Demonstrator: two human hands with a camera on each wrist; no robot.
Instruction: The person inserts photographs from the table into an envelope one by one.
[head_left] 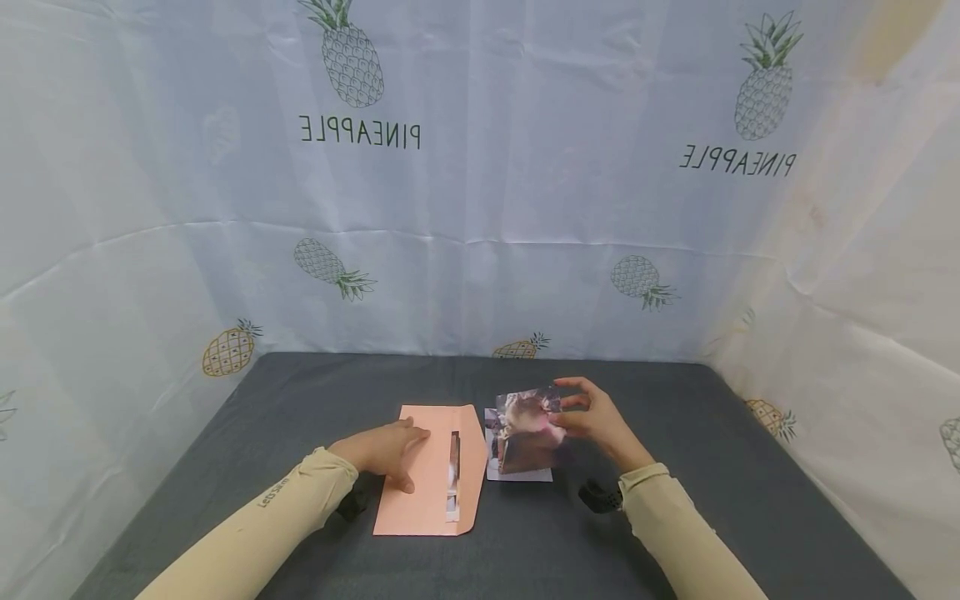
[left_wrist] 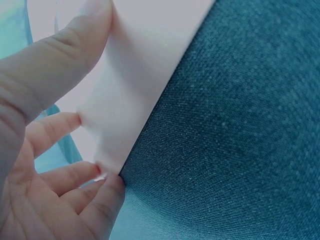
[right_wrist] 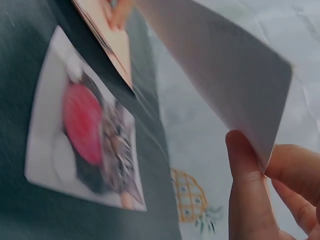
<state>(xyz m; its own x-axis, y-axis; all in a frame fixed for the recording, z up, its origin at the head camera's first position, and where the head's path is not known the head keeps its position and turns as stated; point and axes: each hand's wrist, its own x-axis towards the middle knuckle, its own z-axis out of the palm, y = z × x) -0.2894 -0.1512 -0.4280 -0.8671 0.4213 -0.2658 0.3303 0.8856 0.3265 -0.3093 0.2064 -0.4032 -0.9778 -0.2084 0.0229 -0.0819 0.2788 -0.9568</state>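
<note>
A peach envelope (head_left: 420,492) lies on the dark cloth with its flap (head_left: 472,479) spread out to the right. Part of a printed photo (head_left: 453,475) shows at its opening. My left hand (head_left: 386,454) rests on the envelope, thumb and fingers spread apart; in the left wrist view its fingertips (left_wrist: 95,170) touch the paper close to the edge. Between thumb and fingers, my right hand (head_left: 592,421) pinches a glossy photo (head_left: 528,437) by its side, raised above the table. Beneath it lies another photo (right_wrist: 82,125), of a tabby cat and something round and red.
Dark grey cloth (head_left: 300,400) covers the table. A white curtain (head_left: 480,183) printed with pineapples hangs behind it and along both sides. Black straps (head_left: 598,497) sit at the wrists below pale yellow sleeves (head_left: 262,517).
</note>
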